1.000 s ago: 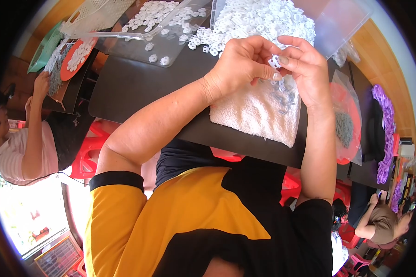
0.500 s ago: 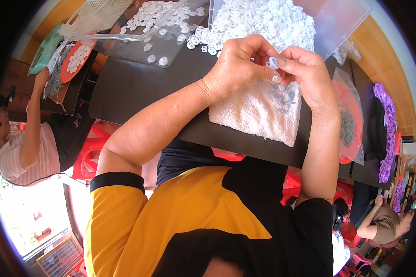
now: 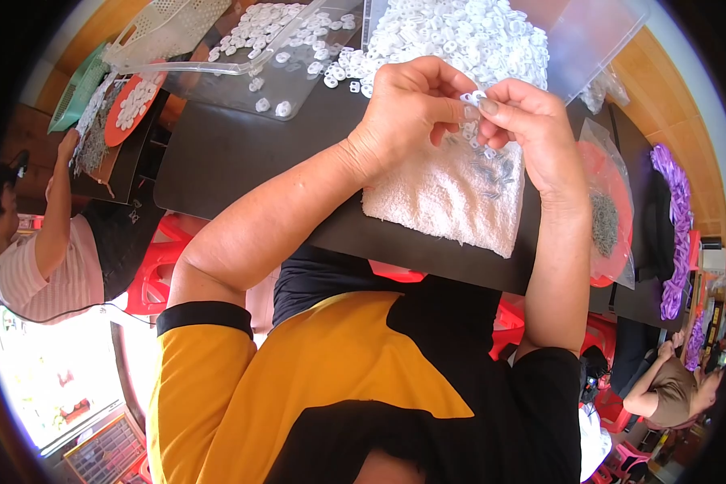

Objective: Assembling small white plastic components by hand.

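My left hand [image 3: 411, 105] and my right hand [image 3: 534, 133] meet above a white towel [image 3: 436, 206]. Between their pinched thumbs and fingers is a small white plastic piece [image 3: 473, 98] with a round hole. Its far side is hidden by my fingers. On the towel just below lie a few more white plastic pieces [image 3: 471, 139] and a scatter of thin grey bits [image 3: 500, 173], too small to name. A large heap of the same white pieces [image 3: 468, 36] fills a clear plastic bin [image 3: 593, 40] beyond my hands.
At the back left, a clear tray [image 3: 210, 85] holds loose white pieces. A bagged red plate [image 3: 617, 173] with a grey pile stands right of my right forearm. Co-workers [image 3: 52, 262] sit left and lower right. Purple bundles [image 3: 671, 230] hang along the right.
Both hands have shifted slightly, the left one leftward. The white piece between them has turned and sits a little higher. More white pieces on the towel show beneath.
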Demonstrator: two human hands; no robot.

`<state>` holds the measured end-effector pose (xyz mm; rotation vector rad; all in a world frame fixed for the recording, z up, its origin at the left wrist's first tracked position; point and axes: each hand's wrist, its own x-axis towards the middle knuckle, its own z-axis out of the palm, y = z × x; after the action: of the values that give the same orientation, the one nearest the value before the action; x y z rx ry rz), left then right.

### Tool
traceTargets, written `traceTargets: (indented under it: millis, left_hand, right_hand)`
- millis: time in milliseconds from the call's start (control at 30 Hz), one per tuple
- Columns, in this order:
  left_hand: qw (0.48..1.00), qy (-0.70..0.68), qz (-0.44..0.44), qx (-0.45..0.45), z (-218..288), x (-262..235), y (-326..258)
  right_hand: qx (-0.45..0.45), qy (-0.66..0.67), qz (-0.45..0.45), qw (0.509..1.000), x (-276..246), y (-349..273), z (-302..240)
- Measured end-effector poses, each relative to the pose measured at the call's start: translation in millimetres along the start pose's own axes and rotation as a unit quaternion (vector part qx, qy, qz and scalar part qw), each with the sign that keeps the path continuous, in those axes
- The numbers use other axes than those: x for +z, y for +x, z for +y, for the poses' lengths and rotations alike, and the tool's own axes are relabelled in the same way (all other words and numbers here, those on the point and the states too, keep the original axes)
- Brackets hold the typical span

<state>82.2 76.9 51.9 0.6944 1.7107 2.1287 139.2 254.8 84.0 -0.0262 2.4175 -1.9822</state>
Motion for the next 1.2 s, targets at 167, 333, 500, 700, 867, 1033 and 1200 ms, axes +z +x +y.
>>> traceTargets:
  millis: [167, 333, 500, 700, 867, 1033, 1200]
  left_hand:
    - [1.000, -0.019, 0.016, -0.005, 0, -3, 1]
    - [0.999, -0.021, 0.016, -0.022, 0, -5, 3]
    - [0.998, -0.056, 0.017, -0.027, -3, -4, 4]
    - [0.998, -0.057, 0.020, -0.021, -3, -5, 5]
    - [0.998, -0.059, 0.030, -0.023, -3, -5, 5]
    - [0.997, -0.057, 0.026, -0.037, -3, -4, 5]
    - [0.996, -0.001, 0.025, -0.089, -7, -7, 7]
  right_hand:
    - [-0.035, -0.010, 0.062, 0.997, 17, 0, 2]
    - [-0.055, 0.014, 0.121, 0.991, 9, 1, 4]
    - [-0.075, 0.013, 0.152, 0.985, 13, 2, 5]
    - [-0.218, -0.214, 0.160, 0.939, 22, 0, 8]
    - [-0.297, -0.321, 0.155, 0.886, 22, 3, 14]
    - [-0.301, -0.371, 0.164, 0.863, 24, 3, 18]
    - [-0.278, -0.380, 0.178, 0.864, 27, 6, 26]
